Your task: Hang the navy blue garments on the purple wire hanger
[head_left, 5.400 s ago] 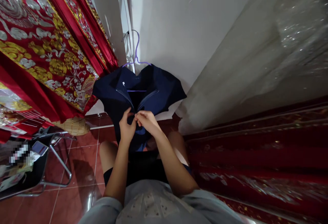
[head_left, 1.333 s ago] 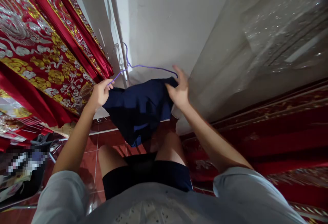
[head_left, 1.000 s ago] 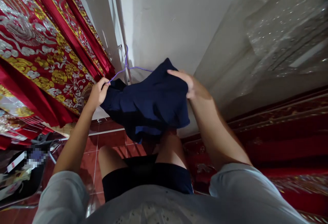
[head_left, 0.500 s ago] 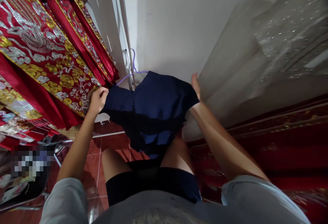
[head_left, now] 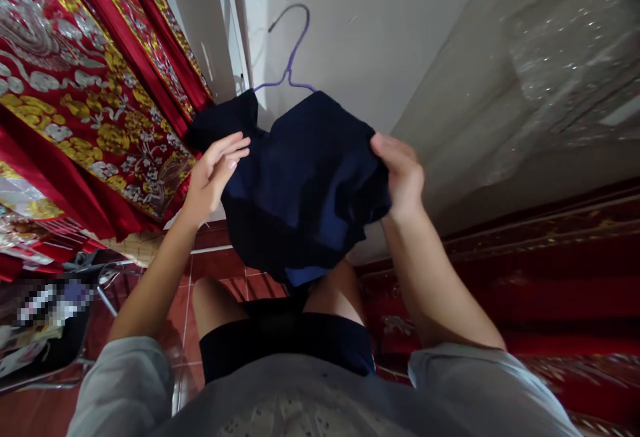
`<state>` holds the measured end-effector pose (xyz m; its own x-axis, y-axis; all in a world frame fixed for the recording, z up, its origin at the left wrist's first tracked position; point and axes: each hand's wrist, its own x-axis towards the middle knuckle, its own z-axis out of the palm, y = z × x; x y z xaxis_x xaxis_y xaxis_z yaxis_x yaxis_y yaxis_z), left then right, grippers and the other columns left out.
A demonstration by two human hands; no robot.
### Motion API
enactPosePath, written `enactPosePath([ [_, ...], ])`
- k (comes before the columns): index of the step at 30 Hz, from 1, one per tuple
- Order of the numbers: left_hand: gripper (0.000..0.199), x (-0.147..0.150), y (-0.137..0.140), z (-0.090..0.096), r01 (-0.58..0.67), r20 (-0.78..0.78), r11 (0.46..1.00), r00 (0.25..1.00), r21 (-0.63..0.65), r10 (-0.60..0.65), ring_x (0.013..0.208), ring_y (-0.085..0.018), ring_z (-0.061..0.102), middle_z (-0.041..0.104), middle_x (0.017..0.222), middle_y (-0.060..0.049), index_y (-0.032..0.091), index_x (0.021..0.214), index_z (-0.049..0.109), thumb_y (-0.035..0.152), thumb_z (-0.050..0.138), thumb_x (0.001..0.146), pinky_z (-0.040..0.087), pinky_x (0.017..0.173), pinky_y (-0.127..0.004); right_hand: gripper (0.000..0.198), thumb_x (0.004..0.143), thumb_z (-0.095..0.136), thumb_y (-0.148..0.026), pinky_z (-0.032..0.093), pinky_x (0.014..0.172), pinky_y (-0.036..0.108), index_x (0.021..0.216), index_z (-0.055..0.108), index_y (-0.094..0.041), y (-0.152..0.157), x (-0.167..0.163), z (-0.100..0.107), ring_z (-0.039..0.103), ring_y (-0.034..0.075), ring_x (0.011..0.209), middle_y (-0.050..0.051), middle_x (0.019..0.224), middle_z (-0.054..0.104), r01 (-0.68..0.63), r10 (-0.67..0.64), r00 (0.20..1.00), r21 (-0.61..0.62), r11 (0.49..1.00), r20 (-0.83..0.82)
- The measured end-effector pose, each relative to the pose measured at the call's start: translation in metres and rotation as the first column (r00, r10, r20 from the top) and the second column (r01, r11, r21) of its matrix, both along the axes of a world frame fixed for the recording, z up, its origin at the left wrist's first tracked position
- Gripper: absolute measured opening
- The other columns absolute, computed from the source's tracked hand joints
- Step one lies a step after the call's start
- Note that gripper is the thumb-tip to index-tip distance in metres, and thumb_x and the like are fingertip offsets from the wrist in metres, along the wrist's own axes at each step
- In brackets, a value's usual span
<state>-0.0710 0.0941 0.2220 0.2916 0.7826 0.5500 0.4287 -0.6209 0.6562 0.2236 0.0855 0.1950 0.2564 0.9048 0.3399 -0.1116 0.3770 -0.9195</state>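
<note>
A dark navy shirt [head_left: 305, 177] hangs on a purple wire hanger [head_left: 289, 70] in front of me. The hanger's curved hook points up and stands free against the wall. My left hand [head_left: 213, 173] is at the shirt's left side below the sleeve, fingers stretched out and apart from the thumb, over the cloth. On the other side, my right hand [head_left: 403, 173] grips the shirt's right shoulder edge, thumb on the front and the other fingers partly hidden. The lower part of the cloth hangs in folds above my knees.
Red cloth with gold and silver embroidery [head_left: 125, 90] hangs at the left. A black chair [head_left: 65, 350] with items on it stands lower left on red floor tiles [head_left: 215, 269]. Clear plastic sheeting [head_left: 550, 70] covers the right side, above red fabric [head_left: 550, 297].
The shirt and hanger have risen, bringing the whole hook into view. My left hand has left the sleeve edge and moved inward. My right hand has come around the right shoulder.
</note>
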Motion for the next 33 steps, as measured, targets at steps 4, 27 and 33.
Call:
enactPosePath([
  [4,0.059,-0.010,-0.003,-0.006,0.068,0.189,0.969,0.982,-0.237,-0.023,0.131,-0.029,0.064,0.066,0.135,-0.015,0.024,0.150,0.045,0.061,0.036,0.105,0.054,0.107,-0.052,0.033,0.087,0.069,-0.056,0.055,0.076,0.034,0.088,0.067,-0.023,-0.032,-0.033,-0.009,0.065,0.020,0.082,0.001,0.080,0.065,-0.481,0.423,0.787,0.018,0.877,0.449],
  [27,0.032,-0.048,-0.076,-0.007,0.135,-0.105,0.740,0.958,-0.659,-0.269,0.064,-0.014,0.059,0.075,0.084,-0.005,0.023,0.108,0.077,0.046,0.064,0.091,0.044,0.057,-0.026,0.051,0.086,0.067,-0.065,0.042,0.114,0.053,0.114,0.071,-0.023,0.039,-0.043,-0.102,0.060,0.030,0.128,0.012,0.130,0.068,-0.435,0.388,0.713,-0.065,0.898,0.583],
  [33,0.031,-0.075,-0.049,-0.010,-0.088,-0.077,0.927,0.995,-0.364,0.064,0.067,-0.015,0.061,0.076,0.091,-0.005,0.020,0.110,0.073,0.044,0.067,0.091,0.047,0.063,-0.032,0.052,0.072,0.076,-0.070,0.057,0.076,0.032,0.087,0.074,-0.020,0.023,-0.025,-0.090,0.070,0.018,0.075,0.005,0.084,0.075,-0.591,0.677,0.722,-0.383,0.710,0.142],
])
